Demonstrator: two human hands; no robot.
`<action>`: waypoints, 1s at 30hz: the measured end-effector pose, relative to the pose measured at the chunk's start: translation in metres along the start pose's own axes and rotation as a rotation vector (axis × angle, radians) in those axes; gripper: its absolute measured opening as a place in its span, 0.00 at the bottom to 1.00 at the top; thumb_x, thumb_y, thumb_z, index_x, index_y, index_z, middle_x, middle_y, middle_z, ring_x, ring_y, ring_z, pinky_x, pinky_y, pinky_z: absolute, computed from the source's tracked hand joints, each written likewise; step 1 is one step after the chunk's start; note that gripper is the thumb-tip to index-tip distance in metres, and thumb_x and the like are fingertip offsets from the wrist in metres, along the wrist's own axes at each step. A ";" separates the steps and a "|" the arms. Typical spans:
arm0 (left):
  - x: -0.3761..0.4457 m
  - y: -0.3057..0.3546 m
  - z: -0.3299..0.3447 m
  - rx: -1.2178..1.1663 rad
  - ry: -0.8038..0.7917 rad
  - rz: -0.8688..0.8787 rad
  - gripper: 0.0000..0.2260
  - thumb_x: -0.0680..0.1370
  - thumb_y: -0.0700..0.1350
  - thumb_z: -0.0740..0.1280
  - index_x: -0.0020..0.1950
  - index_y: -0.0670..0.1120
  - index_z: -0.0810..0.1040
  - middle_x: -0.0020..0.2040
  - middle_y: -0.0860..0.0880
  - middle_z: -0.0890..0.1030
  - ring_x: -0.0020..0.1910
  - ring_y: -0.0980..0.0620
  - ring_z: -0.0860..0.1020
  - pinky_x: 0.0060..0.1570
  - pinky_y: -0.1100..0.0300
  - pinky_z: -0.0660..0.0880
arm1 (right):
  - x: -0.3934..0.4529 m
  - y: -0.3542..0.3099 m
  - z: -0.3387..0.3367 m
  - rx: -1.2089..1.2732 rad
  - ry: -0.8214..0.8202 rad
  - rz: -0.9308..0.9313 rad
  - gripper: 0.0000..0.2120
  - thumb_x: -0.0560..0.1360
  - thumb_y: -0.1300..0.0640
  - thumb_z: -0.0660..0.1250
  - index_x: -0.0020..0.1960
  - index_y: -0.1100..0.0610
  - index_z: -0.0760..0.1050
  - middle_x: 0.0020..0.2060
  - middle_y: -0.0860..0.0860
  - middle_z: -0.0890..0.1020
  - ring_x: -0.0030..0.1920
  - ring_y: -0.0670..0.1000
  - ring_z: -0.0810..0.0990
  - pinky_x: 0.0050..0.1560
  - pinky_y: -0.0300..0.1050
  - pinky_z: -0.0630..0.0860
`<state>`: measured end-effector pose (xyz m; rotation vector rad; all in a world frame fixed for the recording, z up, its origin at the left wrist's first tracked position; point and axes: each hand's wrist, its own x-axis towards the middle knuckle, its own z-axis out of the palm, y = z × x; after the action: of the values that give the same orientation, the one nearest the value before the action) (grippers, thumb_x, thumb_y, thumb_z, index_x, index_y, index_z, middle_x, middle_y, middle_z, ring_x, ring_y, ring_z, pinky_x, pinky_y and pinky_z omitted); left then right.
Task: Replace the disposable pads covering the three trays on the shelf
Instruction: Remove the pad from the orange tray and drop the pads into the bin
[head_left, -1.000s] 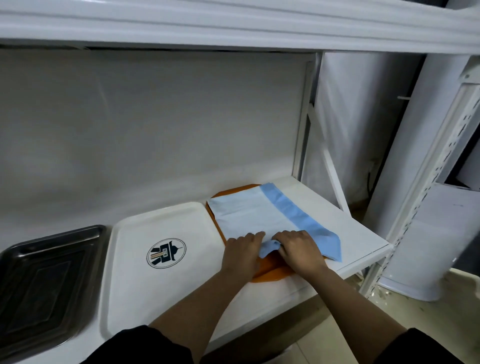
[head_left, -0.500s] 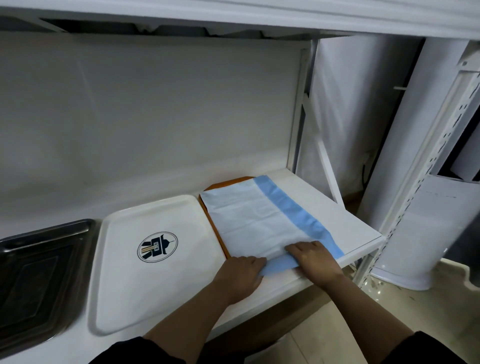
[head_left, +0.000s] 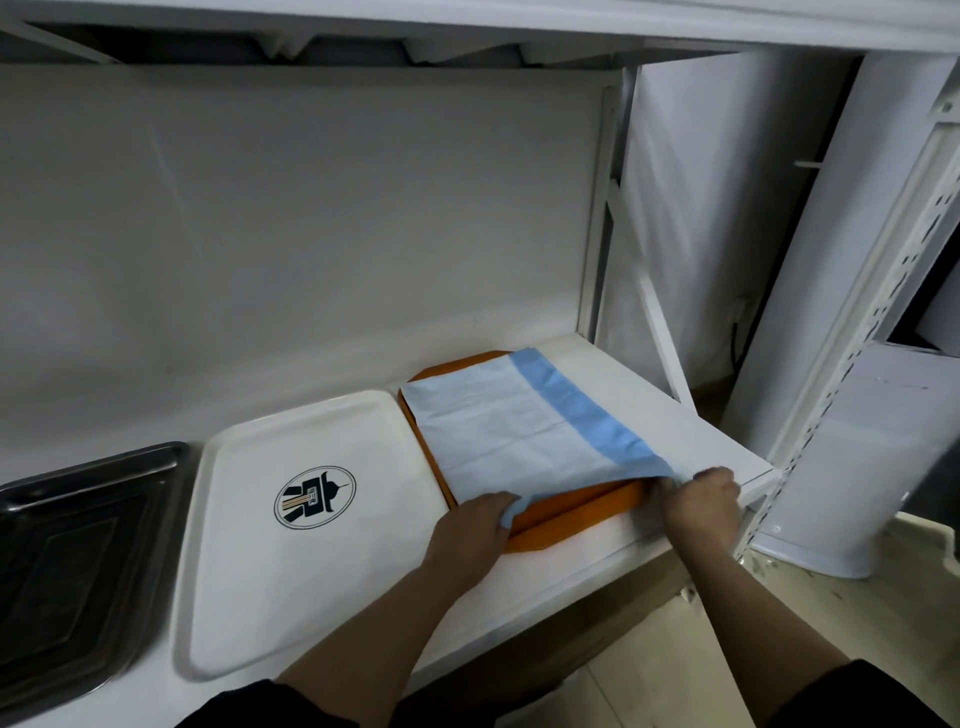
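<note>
A pale blue disposable pad (head_left: 511, 426) with a darker blue band along its right side lies over the orange tray (head_left: 571, 519) at the right end of the shelf. My left hand (head_left: 475, 530) pinches the pad's near left corner. My right hand (head_left: 701, 493) grips the near right corner, lifted slightly so the tray's front rim shows beneath. A bare white tray (head_left: 291, 525) with a round dark logo sits in the middle. A dark metal tray (head_left: 72, 545) lies at the left, cut off by the frame.
The white shelf board (head_left: 675, 415) ends just right of the orange tray, at a perforated white upright (head_left: 852, 343). Another shelf (head_left: 467, 21) hangs close overhead. A white wall panel closes the back. Tiled floor shows below right.
My hands have spread apart along the pad's near edge, the right one moving to the right corner. The near edge has lifted, uncovering the orange tray's front rim.
</note>
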<state>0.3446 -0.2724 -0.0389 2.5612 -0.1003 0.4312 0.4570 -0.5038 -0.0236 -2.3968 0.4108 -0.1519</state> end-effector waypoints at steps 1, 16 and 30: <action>0.001 0.000 -0.001 -0.012 0.016 0.015 0.33 0.73 0.64 0.46 0.68 0.47 0.73 0.64 0.48 0.77 0.62 0.51 0.76 0.61 0.67 0.66 | 0.001 -0.001 0.000 0.154 -0.083 0.101 0.27 0.76 0.46 0.63 0.68 0.61 0.61 0.58 0.63 0.74 0.57 0.66 0.75 0.58 0.59 0.73; -0.008 0.003 -0.025 0.043 -0.063 0.275 0.17 0.74 0.48 0.61 0.59 0.44 0.79 0.50 0.45 0.84 0.45 0.50 0.83 0.43 0.59 0.81 | -0.011 -0.032 -0.008 0.413 -0.219 0.155 0.18 0.80 0.61 0.57 0.69 0.64 0.64 0.61 0.64 0.74 0.60 0.65 0.73 0.61 0.56 0.72; -0.013 0.064 -0.058 -0.033 0.107 0.107 0.15 0.81 0.51 0.60 0.64 0.47 0.76 0.54 0.50 0.82 0.51 0.54 0.80 0.53 0.68 0.74 | -0.021 -0.059 -0.063 0.606 0.182 0.143 0.09 0.76 0.51 0.60 0.50 0.56 0.69 0.45 0.56 0.78 0.48 0.61 0.77 0.51 0.54 0.72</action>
<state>0.3058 -0.2971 0.0358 2.5022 -0.2050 0.6013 0.4379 -0.4937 0.0626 -1.7583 0.5306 -0.3741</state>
